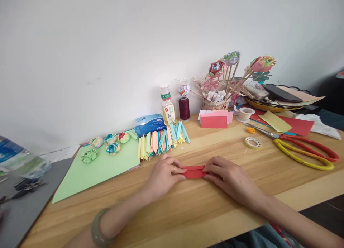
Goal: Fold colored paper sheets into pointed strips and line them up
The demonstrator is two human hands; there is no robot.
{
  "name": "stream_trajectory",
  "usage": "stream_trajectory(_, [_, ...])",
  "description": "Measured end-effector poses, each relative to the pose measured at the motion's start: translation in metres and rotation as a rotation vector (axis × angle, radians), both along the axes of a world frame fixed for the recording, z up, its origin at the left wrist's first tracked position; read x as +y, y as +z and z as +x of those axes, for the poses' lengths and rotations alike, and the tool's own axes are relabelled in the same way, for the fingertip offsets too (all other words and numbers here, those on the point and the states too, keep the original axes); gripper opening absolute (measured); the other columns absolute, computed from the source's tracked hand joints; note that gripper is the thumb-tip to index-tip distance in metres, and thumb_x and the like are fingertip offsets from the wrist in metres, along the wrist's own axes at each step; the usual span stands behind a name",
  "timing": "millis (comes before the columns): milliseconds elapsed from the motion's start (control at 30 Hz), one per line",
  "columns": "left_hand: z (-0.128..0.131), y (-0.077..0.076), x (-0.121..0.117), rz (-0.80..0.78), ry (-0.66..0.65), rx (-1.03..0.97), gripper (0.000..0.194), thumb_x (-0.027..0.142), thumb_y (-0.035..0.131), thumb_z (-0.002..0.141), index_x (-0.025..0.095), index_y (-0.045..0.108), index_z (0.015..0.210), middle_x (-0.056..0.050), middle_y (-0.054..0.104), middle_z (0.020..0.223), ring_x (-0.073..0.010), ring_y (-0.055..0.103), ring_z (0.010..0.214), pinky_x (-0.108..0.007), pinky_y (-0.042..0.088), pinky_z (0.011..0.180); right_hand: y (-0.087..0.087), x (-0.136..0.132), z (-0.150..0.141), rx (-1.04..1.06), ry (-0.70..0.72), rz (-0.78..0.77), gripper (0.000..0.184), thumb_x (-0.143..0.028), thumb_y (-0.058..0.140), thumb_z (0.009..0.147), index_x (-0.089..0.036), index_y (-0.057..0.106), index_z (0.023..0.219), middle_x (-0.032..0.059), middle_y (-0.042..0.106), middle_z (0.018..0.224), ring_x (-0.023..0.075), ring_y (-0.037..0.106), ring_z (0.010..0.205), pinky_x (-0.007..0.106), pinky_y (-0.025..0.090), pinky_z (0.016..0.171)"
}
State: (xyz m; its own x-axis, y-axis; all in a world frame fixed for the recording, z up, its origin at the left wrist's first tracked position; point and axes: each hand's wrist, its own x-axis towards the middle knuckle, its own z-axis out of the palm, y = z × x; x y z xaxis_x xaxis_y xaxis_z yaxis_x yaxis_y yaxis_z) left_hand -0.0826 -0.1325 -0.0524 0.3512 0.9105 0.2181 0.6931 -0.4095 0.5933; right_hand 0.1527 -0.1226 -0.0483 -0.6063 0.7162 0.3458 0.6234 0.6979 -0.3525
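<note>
A small piece of red paper (194,173), with a folded strip along its far edge, lies low over the wooden table (150,219). My left hand (167,174) pinches its left end between thumb and fingers. At the right end, my right hand (224,172) grips it the same way, fingertips over the fold. Beyond the hands stands a row of folded paper strips (154,144) in several colours. Folded red and pink paper pieces (214,121) stand farther back on the right.
Large scissors (303,147) and a tape roll (253,143) lie to the right. Paper flowers (89,156) rest on green sheets (107,172) at left. A bottle (168,106), thread spool (184,108) and basket of paper flowers (216,104) line the wall. A grey board (32,208) is far left.
</note>
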Motion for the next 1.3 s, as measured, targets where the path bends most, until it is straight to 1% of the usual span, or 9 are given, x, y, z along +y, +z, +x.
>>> stream_trajectory(133, [-0.001, -0.004, 0.001, -0.076, 0.085, -0.125, 0.011, 0.024, 0.078, 0.069, 0.029, 0.074, 0.077, 0.001, 0.069, 0.084, -0.0193, 0.054, 0.089, -0.037, 0.05, 0.081, 0.0, 0.001, 0.0, 0.0, -0.032, -0.091, 0.014, -0.022, 0.051, 0.089, -0.02, 0.064, 0.084, 0.0054, 0.062, 0.086, 0.0178, 0.059, 0.075, 0.029, 0.048, 0.067])
stream_trajectory(267, [0.0, -0.002, 0.0, -0.102, 0.128, -0.166, 0.011, 0.023, 0.079, 0.066, 0.028, 0.074, 0.075, 0.0, 0.069, 0.083, -0.0193, 0.053, 0.09, -0.038, 0.049, 0.083, 0.001, -0.001, 0.002, -0.035, -0.017, -0.067, 0.01, -0.021, 0.052, 0.088, -0.019, 0.061, 0.084, 0.005, 0.061, 0.084, 0.0187, 0.058, 0.076, 0.03, 0.046, 0.066])
stream_trajectory(400, [0.003, 0.003, -0.002, -0.123, 0.157, -0.172, 0.01, 0.02, 0.079, 0.066, 0.026, 0.073, 0.069, 0.0, 0.069, 0.082, -0.0197, 0.054, 0.088, -0.039, 0.048, 0.082, 0.002, -0.001, 0.0, -0.049, -0.011, -0.046, 0.017, -0.02, 0.046, 0.091, -0.019, 0.06, 0.082, 0.0053, 0.06, 0.083, 0.0191, 0.056, 0.078, 0.032, 0.045, 0.069])
stream_trajectory(733, [0.009, 0.005, -0.007, -0.113, 0.207, -0.092, 0.005, 0.022, 0.074, 0.072, 0.025, 0.071, 0.07, 0.001, 0.07, 0.084, -0.0214, 0.053, 0.092, -0.042, 0.044, 0.085, 0.003, -0.004, -0.009, -0.052, -0.118, -0.054, 0.018, -0.021, 0.043, 0.089, -0.018, 0.057, 0.077, 0.005, 0.058, 0.08, 0.0194, 0.055, 0.076, 0.032, 0.042, 0.07])
stream_trajectory(933, [0.017, 0.008, -0.005, -0.092, 0.262, -0.052, 0.013, 0.015, 0.07, 0.072, 0.022, 0.067, 0.062, 0.001, 0.069, 0.08, -0.0216, 0.051, 0.09, -0.04, 0.041, 0.084, 0.011, -0.002, -0.021, -0.117, -0.254, -0.148, 0.015, -0.016, 0.046, 0.08, -0.019, 0.054, 0.067, 0.0026, 0.058, 0.073, 0.0187, 0.055, 0.072, 0.031, 0.04, 0.07])
stream_trajectory(1100, [0.021, 0.007, -0.004, -0.068, 0.253, 0.009, 0.019, 0.008, 0.066, 0.07, 0.02, 0.059, 0.057, 0.0, 0.065, 0.074, -0.0221, 0.049, 0.087, -0.039, 0.042, 0.08, 0.01, 0.001, -0.021, -0.14, -0.268, -0.149, 0.011, -0.015, 0.049, 0.076, -0.02, 0.051, 0.065, 0.0016, 0.057, 0.071, 0.0185, 0.053, 0.069, 0.032, 0.04, 0.07])
stream_trajectory(1200, [0.021, 0.006, -0.004, -0.059, 0.276, 0.079, 0.013, 0.01, 0.068, 0.07, 0.018, 0.059, 0.066, -0.001, 0.062, 0.078, -0.0227, 0.051, 0.088, -0.039, 0.044, 0.078, 0.005, 0.002, -0.015, -0.117, -0.215, -0.096, 0.006, -0.016, 0.052, 0.077, -0.019, 0.051, 0.073, 0.0022, 0.057, 0.073, 0.0191, 0.053, 0.071, 0.033, 0.042, 0.069])
stream_trajectory(1233, [0.02, 0.006, -0.005, -0.042, 0.277, 0.083, 0.012, 0.011, 0.069, 0.07, 0.018, 0.061, 0.074, -0.003, 0.063, 0.086, -0.023, 0.051, 0.092, -0.04, 0.045, 0.079, 0.003, 0.002, -0.013, -0.099, -0.185, -0.059, 0.004, -0.016, 0.052, 0.079, -0.019, 0.053, 0.076, 0.0033, 0.058, 0.077, 0.0196, 0.053, 0.073, 0.033, 0.042, 0.071])
stream_trajectory(1300, [0.017, 0.004, -0.006, 0.014, 0.213, 0.067, 0.022, 0.011, 0.07, 0.072, 0.019, 0.063, 0.092, -0.005, 0.061, 0.106, -0.0232, 0.05, 0.102, -0.041, 0.044, 0.085, 0.0, 0.002, -0.01, -0.061, -0.117, 0.042, 0.008, -0.016, 0.05, 0.083, -0.017, 0.056, 0.087, 0.0066, 0.06, 0.087, 0.0212, 0.054, 0.082, 0.036, 0.043, 0.077])
